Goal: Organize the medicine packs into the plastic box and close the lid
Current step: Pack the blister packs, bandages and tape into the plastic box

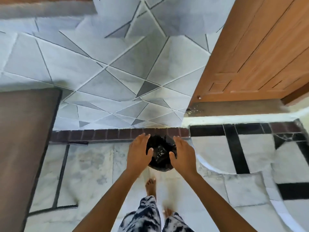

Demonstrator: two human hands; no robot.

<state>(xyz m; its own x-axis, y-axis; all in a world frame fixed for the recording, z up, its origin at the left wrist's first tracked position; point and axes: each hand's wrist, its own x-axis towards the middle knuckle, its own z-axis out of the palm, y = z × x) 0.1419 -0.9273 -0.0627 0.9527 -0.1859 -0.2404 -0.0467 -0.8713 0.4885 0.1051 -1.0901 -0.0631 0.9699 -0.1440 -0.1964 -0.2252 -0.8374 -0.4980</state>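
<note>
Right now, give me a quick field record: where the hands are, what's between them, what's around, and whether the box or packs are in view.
left hand: open, fingers spread, at the left side of the black bag
right hand: open, at the bag's right side
black bag: shiny, crumpled, between both hands; grip unclear
table: brown, far left
door: wooden, upper right
plastic box, medicine packs: not visible

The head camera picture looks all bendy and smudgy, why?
In the head view the wide lens bends straight lines, so the wooden door leans and the tiled wall fans out; the edges smear with motion blur, worst at the top. The left hand, right hand and black bag between them look sharper. Light is soft daylight, without harsh glare.
</note>
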